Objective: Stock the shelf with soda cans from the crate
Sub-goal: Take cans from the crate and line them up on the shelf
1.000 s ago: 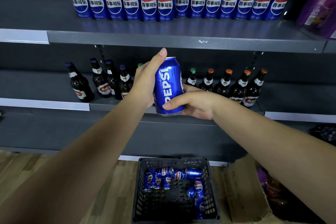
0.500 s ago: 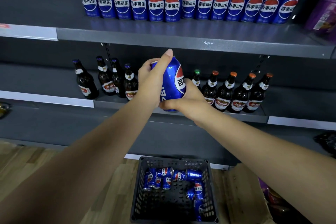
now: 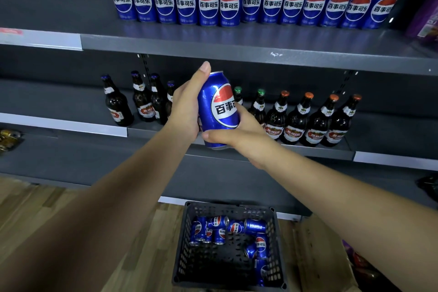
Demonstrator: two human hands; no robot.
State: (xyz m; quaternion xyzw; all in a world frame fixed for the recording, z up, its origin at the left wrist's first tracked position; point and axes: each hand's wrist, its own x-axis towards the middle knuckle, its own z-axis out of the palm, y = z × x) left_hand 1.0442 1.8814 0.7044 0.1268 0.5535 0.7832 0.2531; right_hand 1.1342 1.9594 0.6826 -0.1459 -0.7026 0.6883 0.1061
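Can [image 3: 218,111] in grip of left hand [image 3: 186,111] and right hand [image 3: 239,136]; beer bottles [image 3: 294,121] behind; crate [image 3: 182,244] below

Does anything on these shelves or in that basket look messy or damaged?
Only small things. The cans in the crate lie jumbled at all angles, unlike the neat top-shelf row. The upper shelf has a small white scuff on its front edge. Nothing looks spilled.

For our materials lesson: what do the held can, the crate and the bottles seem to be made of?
The can: likely metal, glossy blue, bright glints. The crate: probably plastic, matte black lattice walls. The bottles: seemingly dark brown glass, shiny, paper-like labels.
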